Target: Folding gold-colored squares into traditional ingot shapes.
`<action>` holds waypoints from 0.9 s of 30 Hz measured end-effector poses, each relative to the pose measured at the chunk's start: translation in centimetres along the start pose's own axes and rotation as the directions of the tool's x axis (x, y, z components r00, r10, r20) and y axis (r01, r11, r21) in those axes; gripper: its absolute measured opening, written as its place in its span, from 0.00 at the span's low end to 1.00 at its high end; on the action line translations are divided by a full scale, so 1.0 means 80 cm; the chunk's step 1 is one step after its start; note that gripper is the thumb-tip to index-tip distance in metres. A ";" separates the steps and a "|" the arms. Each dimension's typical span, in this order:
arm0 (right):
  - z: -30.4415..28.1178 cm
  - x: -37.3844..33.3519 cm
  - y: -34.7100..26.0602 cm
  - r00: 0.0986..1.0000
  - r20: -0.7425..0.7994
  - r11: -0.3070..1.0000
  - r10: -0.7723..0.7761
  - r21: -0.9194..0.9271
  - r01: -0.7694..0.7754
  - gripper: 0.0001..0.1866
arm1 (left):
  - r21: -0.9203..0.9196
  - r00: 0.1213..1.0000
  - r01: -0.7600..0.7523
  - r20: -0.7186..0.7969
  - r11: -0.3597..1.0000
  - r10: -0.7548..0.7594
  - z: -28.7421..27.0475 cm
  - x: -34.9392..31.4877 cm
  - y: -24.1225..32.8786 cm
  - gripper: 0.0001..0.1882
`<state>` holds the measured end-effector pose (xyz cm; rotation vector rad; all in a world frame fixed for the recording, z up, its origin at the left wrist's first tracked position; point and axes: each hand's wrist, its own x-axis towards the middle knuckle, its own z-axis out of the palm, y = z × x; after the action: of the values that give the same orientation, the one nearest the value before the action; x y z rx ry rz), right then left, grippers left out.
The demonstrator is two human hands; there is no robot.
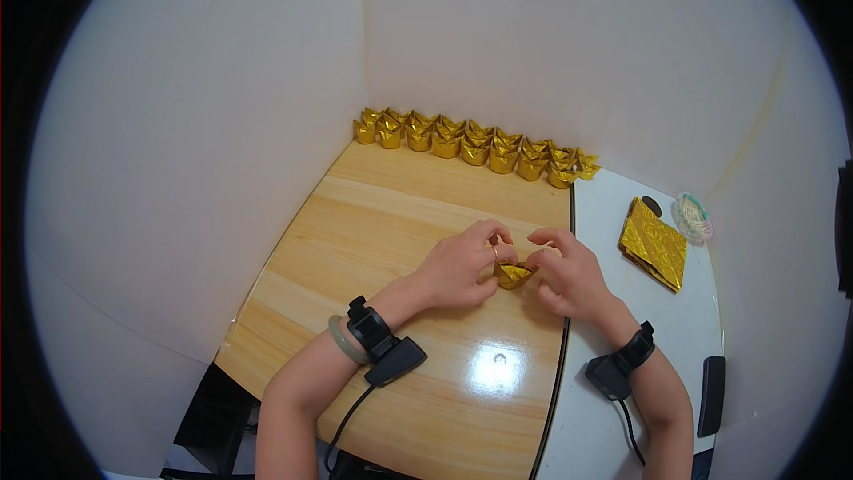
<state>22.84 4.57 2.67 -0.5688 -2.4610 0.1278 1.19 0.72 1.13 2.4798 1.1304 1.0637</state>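
Observation:
Between my hands, over the right part of the wooden tabletop, is a small folded gold foil paper ingot (514,276). My left hand (455,268) grips its left side with bent fingers, a ring on one of them. On the other side my right hand (576,281) pinches the ingot's right edge, thumb low and fingers curled. The fingertips partly cover the ingot's upper edge. Along the back wall stand several finished gold paper ingots (474,151), packed close in rows.
A stack of flat gold foil paper (657,247) lies on the white tabletop (604,364) at right. Beside it are a small dark round object (651,205) and a round see-through container (693,218). Pale walls enclose the table. Cables hang from black wrist devices (397,361).

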 end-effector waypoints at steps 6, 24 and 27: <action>-0.001 0.003 -0.002 0.992 0.107 0.997 -0.064 -0.045 0.069 0.12 | 0.099 0.992 -0.034 0.128 0.995 0.021 -0.003 -0.003 -0.007 0.15; 0.005 0.000 0.003 0.997 0.080 0.998 -0.013 -0.064 0.018 0.14 | 0.148 0.998 -0.029 0.053 0.989 0.021 0.005 -0.003 -0.008 0.13; 0.009 -0.002 0.005 0.999 0.041 0.999 -0.011 -0.035 0.013 0.14 | 0.137 0.999 -0.044 0.012 0.990 0.043 0.006 -0.005 -0.011 0.16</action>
<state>22.69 4.87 1.94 -0.5713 -2.5102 0.0925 0.82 1.11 0.17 2.6232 1.1908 1.0174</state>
